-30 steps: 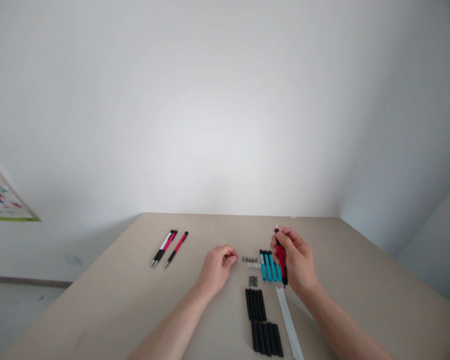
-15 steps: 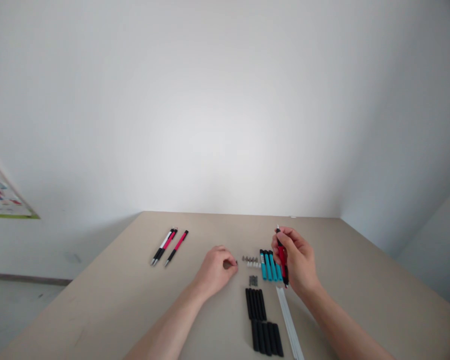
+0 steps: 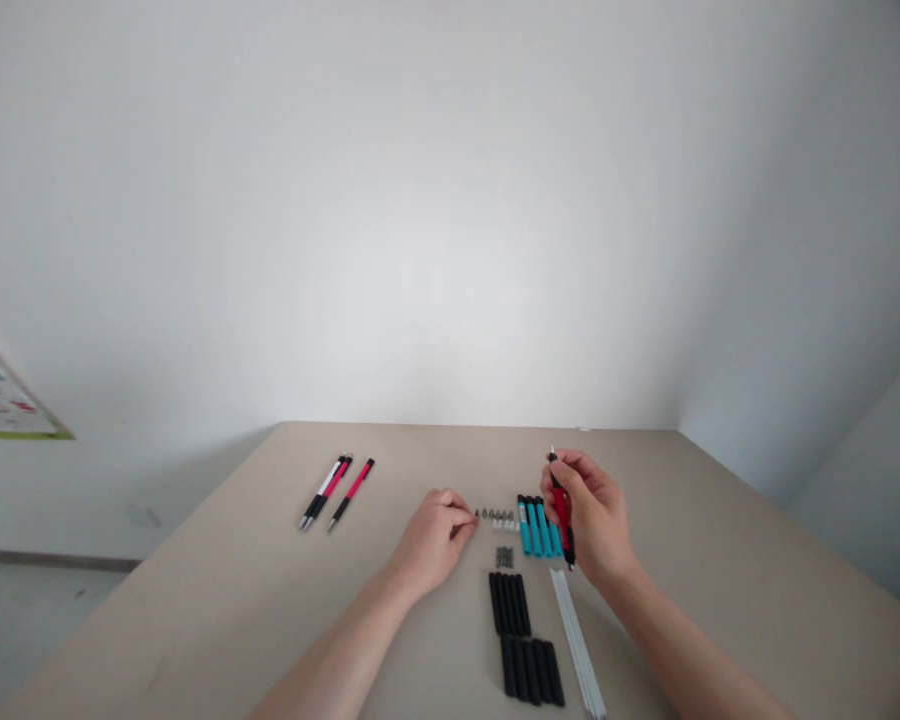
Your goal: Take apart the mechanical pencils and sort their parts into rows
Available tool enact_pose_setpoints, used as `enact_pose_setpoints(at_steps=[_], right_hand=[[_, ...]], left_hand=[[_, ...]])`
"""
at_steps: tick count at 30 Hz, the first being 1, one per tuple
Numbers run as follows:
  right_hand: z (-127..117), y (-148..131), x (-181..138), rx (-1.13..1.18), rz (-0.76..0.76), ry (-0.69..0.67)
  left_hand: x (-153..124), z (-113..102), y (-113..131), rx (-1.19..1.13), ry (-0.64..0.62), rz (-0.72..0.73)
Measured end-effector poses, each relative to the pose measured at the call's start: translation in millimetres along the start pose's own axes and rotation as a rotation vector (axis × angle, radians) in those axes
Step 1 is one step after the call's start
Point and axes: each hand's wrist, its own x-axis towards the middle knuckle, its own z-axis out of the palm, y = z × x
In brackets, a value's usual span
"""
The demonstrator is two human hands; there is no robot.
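Note:
My right hand (image 3: 591,505) is closed around a red pen (image 3: 561,505) with black ends. The pen stands nearly upright, its thin pale point sticking up above the fingers. My left hand (image 3: 431,535) rests low over the table, thumb and finger pinched on a small metal pen tip (image 3: 477,513). That tip is at the left end of a row of similar metal tips (image 3: 499,515). Small white pieces (image 3: 505,525) lie just in front of the row. Behind the red pen are several turquoise pen barrels (image 3: 534,527), partly hidden by it and my right hand.
Small springs (image 3: 504,557), black grip sleeves (image 3: 509,604), more black tubes (image 3: 531,672) and long white refills (image 3: 578,645) lie towards me. Three pens (image 3: 337,490) lie at the left of the beige table (image 3: 232,600). A wall (image 3: 450,250) rises behind it.
My left hand has closed its pinch and brought the small metal tip up to the left end of the row. My right hand keeps holding the red pen, almost still.

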Motion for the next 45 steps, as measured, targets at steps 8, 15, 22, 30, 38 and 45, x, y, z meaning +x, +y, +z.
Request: enact_pose_setpoints(at_steps=[8,15,22,30,38,45], right_hand=[[-0.8,-0.5,-0.4,-0.032,-0.015,0.005],[-7.0,-4.8,-0.3,0.001,0.002,-0.021],[-2.8,-0.7,-2.2,0.149,0.040,-0.087],[6.1,9.1,-15.0,-0.228,0.086,-0.311],[3.3,11.8,-21.2,-0.712,-0.086,-0.465],[10.3,8.8,-24.5,-0.633,0.068,-0.534]], left_hand=[[-1.0,1.8,0.0,0.012,0.024,0.043],[0.6,0.8,0.4,-0.027,0.060,0.033],[-3.9,-9.4,15.4,-0.279,0.203,0.063],[-4.5,-19.1,20.0,0.213,0.276,0.235],[-4.4,-24.4,23.8,0.252,0.188,0.289],[-6.9,-19.1,32.8,0.293,0.057,0.289]])
